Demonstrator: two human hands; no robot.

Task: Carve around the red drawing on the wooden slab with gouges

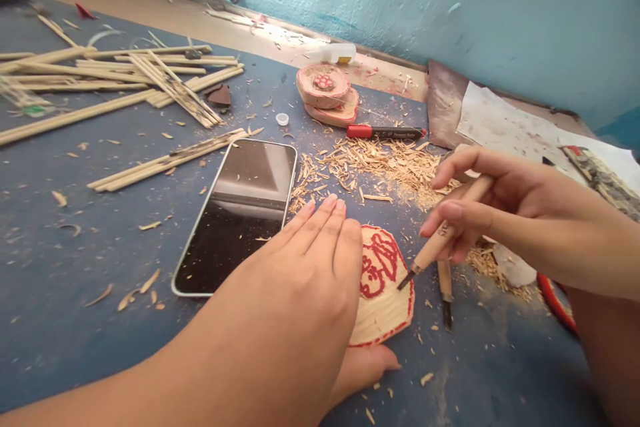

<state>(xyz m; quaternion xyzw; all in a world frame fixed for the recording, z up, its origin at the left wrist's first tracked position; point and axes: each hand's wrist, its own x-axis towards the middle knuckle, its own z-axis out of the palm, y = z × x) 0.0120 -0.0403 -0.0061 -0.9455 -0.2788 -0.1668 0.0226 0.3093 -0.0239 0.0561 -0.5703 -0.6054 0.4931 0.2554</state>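
Observation:
A wood slice (387,310) with a red drawing and a red outline lies on the blue table. My left hand (320,267) presses over its left side, fingers together and thumb along the near edge, gripping it. In my right hand (480,207) is a wood-handled carving chisel (435,240), its dark blade angled down to the slice's right part, at or just above the surface. Beneath that hand a second chisel (446,297) lies on the table, its handle partly hidden. A heap of wood shavings (387,163) spreads beyond the slice.
Left of my left hand lies a smartphone (235,207). Bundled wooden sticks (165,80) cover the far left. Toward the wall are two stacked wood pieces (313,93), a red-capped marker (385,132) and a small bottle (340,53). A red ring-like handle (555,303) shows at right.

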